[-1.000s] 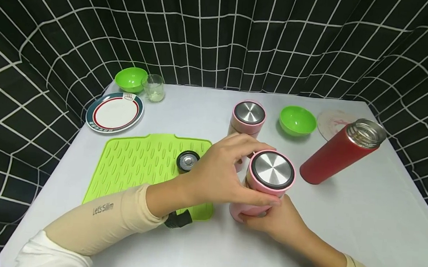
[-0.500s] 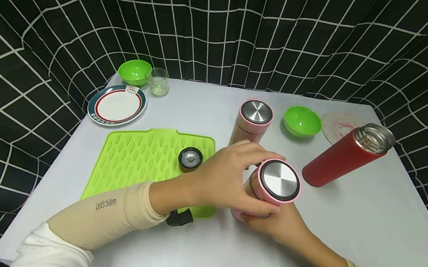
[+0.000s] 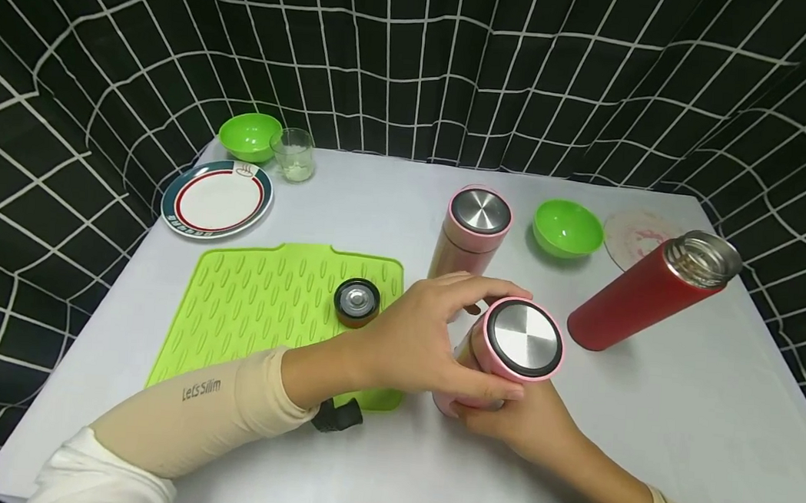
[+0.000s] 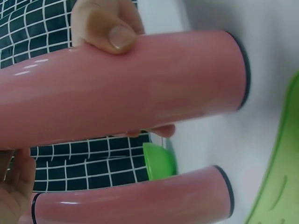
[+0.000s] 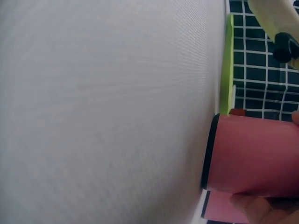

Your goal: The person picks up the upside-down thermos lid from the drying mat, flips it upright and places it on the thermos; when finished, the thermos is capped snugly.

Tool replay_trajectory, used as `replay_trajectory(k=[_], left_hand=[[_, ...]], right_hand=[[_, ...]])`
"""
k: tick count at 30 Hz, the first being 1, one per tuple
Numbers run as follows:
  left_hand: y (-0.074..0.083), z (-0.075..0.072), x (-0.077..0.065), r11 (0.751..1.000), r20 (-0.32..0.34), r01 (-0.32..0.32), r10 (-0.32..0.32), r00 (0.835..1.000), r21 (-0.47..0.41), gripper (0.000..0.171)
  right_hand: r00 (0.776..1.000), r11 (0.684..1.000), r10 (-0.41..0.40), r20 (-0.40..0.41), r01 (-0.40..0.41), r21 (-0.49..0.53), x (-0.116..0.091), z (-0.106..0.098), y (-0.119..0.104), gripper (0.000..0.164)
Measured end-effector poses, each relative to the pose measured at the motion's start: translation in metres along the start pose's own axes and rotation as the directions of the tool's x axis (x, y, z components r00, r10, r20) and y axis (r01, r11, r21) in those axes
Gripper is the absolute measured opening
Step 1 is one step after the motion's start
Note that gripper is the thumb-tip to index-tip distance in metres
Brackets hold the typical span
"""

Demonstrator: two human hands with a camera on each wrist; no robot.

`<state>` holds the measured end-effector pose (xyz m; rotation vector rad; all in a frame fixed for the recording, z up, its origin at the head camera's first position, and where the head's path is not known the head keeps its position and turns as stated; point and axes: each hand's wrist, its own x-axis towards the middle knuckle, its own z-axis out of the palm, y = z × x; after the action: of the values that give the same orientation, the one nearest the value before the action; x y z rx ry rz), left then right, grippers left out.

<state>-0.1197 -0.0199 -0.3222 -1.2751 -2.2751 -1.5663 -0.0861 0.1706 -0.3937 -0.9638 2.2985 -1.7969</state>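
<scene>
The pink flask (image 4: 154, 84) is between both hands at the near part of the desk (image 3: 641, 435), just beyond the right edge of the mat (image 3: 248, 296); the left hand (image 3: 432, 338) clasps its top, thumb on the near side, fingers curled round the far side of the cap (image 3: 525, 338); the right hand (image 3: 531, 417) grips the body lower down; whether the base touches the desk I cannot tell.

The likeliest trouble is a slip, since the smooth, glossy side probably gives bare fingers little hold; uneven pull between the two grips could tip the flask; the second flask (image 3: 469, 248), close behind toward the far edge, could be knocked if the left hand swings out; the red flask (image 3: 636, 296), toward the right edge, is tall and uncovered, so a bump might topple it and spill any contents; the lid (image 3: 357, 301), on the mat's right part, could be swept off by the left sleeve (image 3: 227, 406).

That sleeve reads "Let'sSilim"; the plate (image 3: 219, 202), by the desk's left edge, bears an emblem and rim lettering too small to read; I make out no writing on the pink flask.
</scene>
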Motion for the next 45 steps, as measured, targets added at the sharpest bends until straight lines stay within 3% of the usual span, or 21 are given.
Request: replay_trajectory(k=[4,8,11,15,18,23,28,33,37,40,45], left_hand=[[0.004,0.001,-0.002,0.999,0.016,0.015,-0.015,1.000,0.031,0.088],[0.007,0.006,-0.001,0.996,-0.066,0.002,0.003,0.998,0.084,0.083],[0.005,0.008,-0.001,0.999,-0.108,-0.027,0.031,0.994,0.037,0.070],[0.002,0.009,-0.005,0.998,-0.102,-0.052,0.048,0.994,-0.030,0.075],[0.002,0.011,-0.007,1.000,-0.114,-0.014,0.013,0.993,-0.007,0.084],[0.002,0.011,-0.009,1.000,-0.113,0.025,-0.027,0.993,-0.013,0.081],[0.003,0.014,-0.005,0.999,-0.080,-0.013,0.010,0.997,-0.037,0.091],[0.002,0.019,0.003,0.995,-0.158,-0.093,0.098,0.983,0.034,0.070],[0.000,0.020,0.003,0.988,-0.139,-0.151,0.155,0.978,0.033,0.069],[0.000,0.020,0.001,0.991,-0.126,-0.133,0.134,0.983,0.018,0.079],[0.000,0.016,0.000,0.996,-0.123,-0.091,0.088,0.988,-0.021,0.079]], right_hand=[[1.000,0.996,-0.016,-0.015,0.015,-0.093,-0.005,-0.002,0.014,0.047],[0.998,0.980,0.048,-0.050,-0.057,-0.190,-0.009,-0.004,0.021,0.053],[0.994,0.982,0.099,-0.041,-0.104,-0.155,-0.007,-0.002,0.021,0.051],[0.997,0.989,0.064,-0.031,-0.068,-0.135,-0.005,-0.001,0.021,0.054],[0.998,0.988,0.053,-0.028,-0.057,-0.146,-0.004,0.000,0.021,0.060],[0.992,0.981,0.125,-0.030,-0.129,-0.146,-0.006,0.000,0.020,0.064],[0.992,0.972,0.090,-0.083,-0.106,-0.211,-0.011,-0.003,0.018,0.067],[0.988,0.977,0.132,-0.076,-0.143,-0.158,-0.014,-0.006,0.017,0.062],[0.990,0.975,0.129,-0.049,-0.135,-0.178,-0.014,-0.007,0.017,0.061],[0.993,0.982,0.112,-0.030,-0.115,-0.148,-0.014,-0.006,0.017,0.059],[0.991,0.983,0.125,-0.039,-0.129,-0.129,-0.012,-0.006,0.018,0.058]])
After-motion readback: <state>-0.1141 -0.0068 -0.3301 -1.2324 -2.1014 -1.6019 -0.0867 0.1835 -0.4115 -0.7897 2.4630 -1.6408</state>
